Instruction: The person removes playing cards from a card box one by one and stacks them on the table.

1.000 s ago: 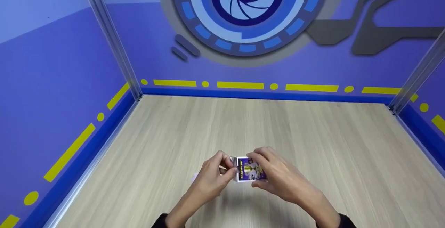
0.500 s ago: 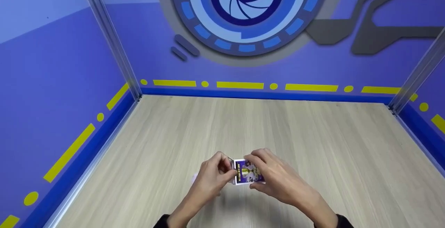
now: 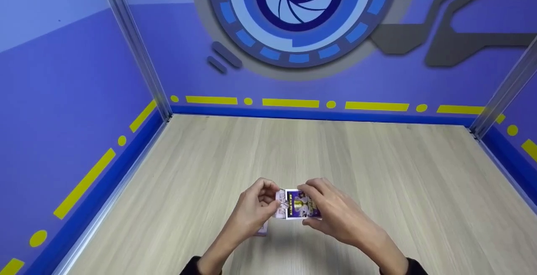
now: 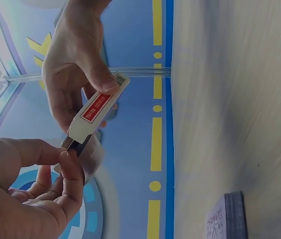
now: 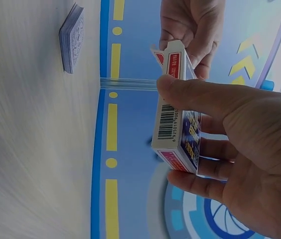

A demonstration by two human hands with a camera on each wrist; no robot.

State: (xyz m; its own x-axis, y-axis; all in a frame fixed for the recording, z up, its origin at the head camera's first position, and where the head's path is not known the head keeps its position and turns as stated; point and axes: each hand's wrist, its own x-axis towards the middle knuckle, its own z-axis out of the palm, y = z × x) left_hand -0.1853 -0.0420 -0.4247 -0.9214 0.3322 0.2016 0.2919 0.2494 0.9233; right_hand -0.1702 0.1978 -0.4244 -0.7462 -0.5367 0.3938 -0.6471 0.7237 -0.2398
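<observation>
A small purple card box (image 3: 303, 203) with white edges is held above the table. My right hand (image 3: 337, 212) grips it by its sides, thumb along the narrow barcode side in the right wrist view. At the box's left end, my left hand (image 3: 254, 208) pinches a pink-patterned playing card (image 3: 281, 204) that sticks out of the opening. How many cards are there I cannot tell. In the left wrist view, thumb and forefinger meet right at the opening of the box (image 4: 98, 107). A deck of cards (image 3: 261, 229) lies on the table below my left hand, partly hidden in the head view.
The wood-grain table (image 3: 335, 153) spreads around the hands. Blue printed panels (image 3: 293, 86) with yellow dashes stand at the back and both sides, joined by metal corner posts (image 3: 134, 48). The deck (image 4: 227, 219) shows its edge in the left wrist view.
My left hand has turned and shifted slightly left, its fingers repositioned. The pink card pattern now shows at the opening, and more of the deck below is visible. The box has barely moved.
</observation>
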